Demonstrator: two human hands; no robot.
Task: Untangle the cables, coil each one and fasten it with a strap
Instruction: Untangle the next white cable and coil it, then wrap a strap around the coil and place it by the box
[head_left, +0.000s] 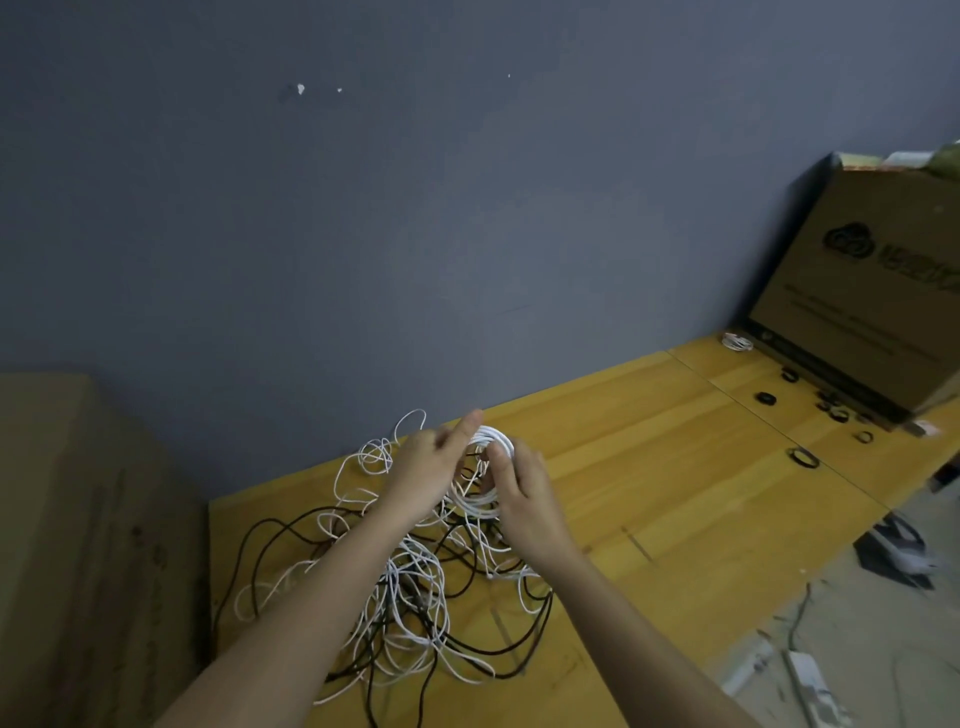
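A tangle of white and black cables (415, 587) lies on the yellow wooden table (649, 467). Above it both hands hold a coil of white cable (491, 441). My left hand (426, 467) grips the coil's left side, with one finger pointing up past it. On the right side, my right hand (524, 493) pinches the coil with thumb and curled fingers. The coil's tail runs down into the tangle. Several black strap rings (802, 458) lie scattered at the far right of the table. A finished white coil (737, 341) rests near the back right corner.
A large cardboard box (878, 291) stands at the back right of the table. Another cardboard box (78, 545) sits to the left of the table. A grey wall (415, 208) runs behind. The floor at the right (857, 623) holds white adapters and cords.
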